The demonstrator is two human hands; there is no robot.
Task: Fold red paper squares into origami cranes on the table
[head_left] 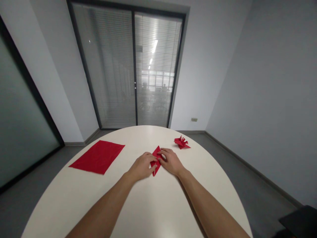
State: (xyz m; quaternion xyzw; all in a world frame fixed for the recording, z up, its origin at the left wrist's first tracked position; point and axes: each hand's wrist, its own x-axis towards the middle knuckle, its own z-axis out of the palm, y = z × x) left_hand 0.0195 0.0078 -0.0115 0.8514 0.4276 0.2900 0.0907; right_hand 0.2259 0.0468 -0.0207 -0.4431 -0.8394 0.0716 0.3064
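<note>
A small folded piece of red paper [156,154] lies on the round white table [148,205] in front of me. My left hand [142,166] presses on its left side with the fingers curled over the paper. From the right, my right hand [171,161] pinches and presses the same piece. Most of the folded shape is hidden under my fingers; only a top tip and a bottom tip show.
A stack of flat red paper sheets [97,156] lies to the left on the table. A finished red origami figure [181,142] sits at the far right. Beyond the table stand a glass sliding door with blinds [133,66] and grey walls. A dark object [300,219] is at the lower right.
</note>
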